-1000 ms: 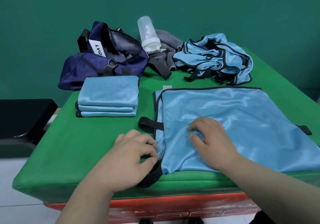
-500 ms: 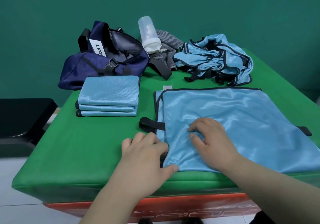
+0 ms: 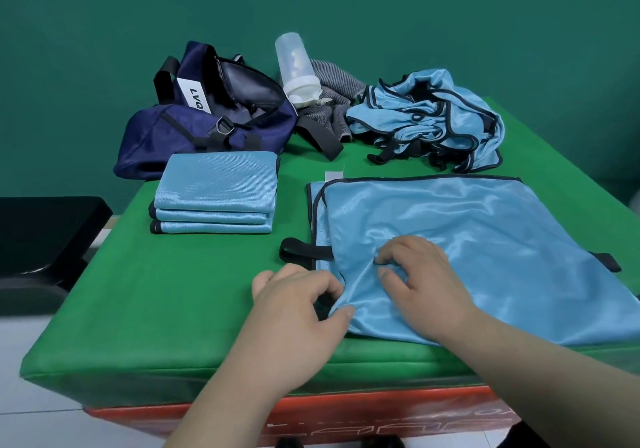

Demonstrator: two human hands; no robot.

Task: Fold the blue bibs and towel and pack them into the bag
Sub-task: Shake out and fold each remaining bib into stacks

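A light blue bib [image 3: 485,239] with dark trim lies spread flat on the green table [image 3: 138,302], a black strap [image 3: 298,252] sticking out of its left edge. My left hand [image 3: 298,312] pinches the bib's near left corner between thumb and curled fingers. My right hand [image 3: 422,278] lies on the cloth just to the right, its fingertips gathering a small fold. A stack of folded blue cloths [image 3: 216,193] sits to the left. Behind it stands the open navy bag [image 3: 207,118]. A heap of unfolded blue bibs [image 3: 433,122] lies at the back right.
A translucent plastic bottle [image 3: 296,66] leans on a grey striped towel [image 3: 332,97] between the bag and the heap. A black stool [image 3: 45,236] stands left of the table. The table's front edge runs just below my hands.
My left hand has slid right from the black strap at the bib's corner onto the blue cloth and now pinches the corner. My right hand has stayed in place, bunching the cloth a little more.
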